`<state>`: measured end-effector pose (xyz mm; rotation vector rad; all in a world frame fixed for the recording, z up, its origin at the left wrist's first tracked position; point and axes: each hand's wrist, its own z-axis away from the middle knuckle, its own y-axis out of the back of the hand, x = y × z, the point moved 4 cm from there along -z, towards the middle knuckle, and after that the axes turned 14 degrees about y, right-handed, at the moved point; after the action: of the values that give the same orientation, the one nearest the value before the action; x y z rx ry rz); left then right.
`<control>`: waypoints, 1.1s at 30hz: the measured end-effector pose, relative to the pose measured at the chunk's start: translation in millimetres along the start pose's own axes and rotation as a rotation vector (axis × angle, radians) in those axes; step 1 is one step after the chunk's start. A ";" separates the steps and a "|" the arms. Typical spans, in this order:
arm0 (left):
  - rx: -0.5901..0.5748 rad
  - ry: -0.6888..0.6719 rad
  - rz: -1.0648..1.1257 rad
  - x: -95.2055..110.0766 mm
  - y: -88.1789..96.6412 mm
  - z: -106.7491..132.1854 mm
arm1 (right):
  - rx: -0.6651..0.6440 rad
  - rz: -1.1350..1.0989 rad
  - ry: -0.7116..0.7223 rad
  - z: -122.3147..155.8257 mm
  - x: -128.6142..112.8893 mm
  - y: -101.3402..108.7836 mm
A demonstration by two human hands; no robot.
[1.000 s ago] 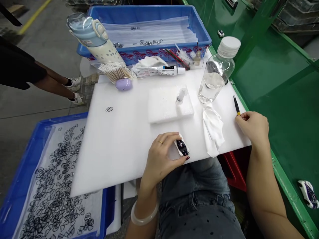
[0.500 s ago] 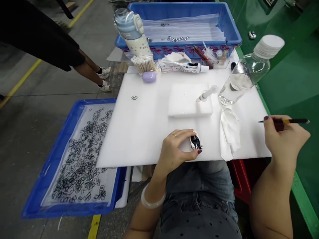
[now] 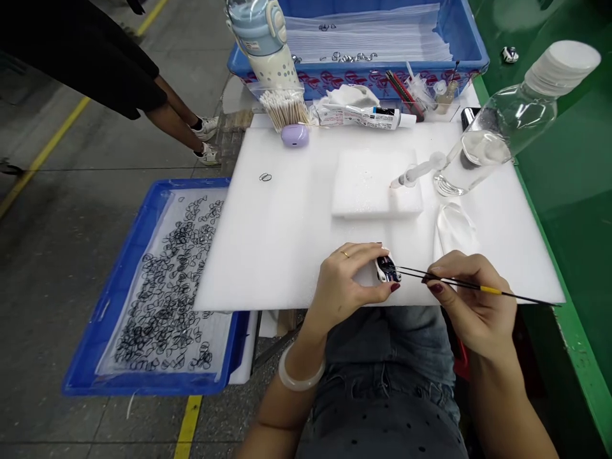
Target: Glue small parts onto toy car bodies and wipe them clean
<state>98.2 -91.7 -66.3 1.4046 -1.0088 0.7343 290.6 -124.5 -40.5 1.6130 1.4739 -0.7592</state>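
The left hand (image 3: 345,280) pinches the car (image 3: 387,268) near the desk's (image 3: 282,255) close edge, long side pointing mostly away from the body. From the right, the right hand (image 3: 471,299) holds tweezers (image 3: 490,290), tips at the car.

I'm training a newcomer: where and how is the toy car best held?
Ideally grip the toy car by its ends, thumb opposite fingers, from the left: the left hand spans its small body, leaving the dark top open to the tweezers at right.
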 end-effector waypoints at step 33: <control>-0.066 -0.064 -0.048 -1.8 -3.1 1.5 | 0.938 0.587 0.043 -0.9 24.1 142.3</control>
<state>100.0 -93.1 -69.4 1.3975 -1.0368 0.6191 434.2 -111.0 -37.5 2.5889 0.5597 -1.1344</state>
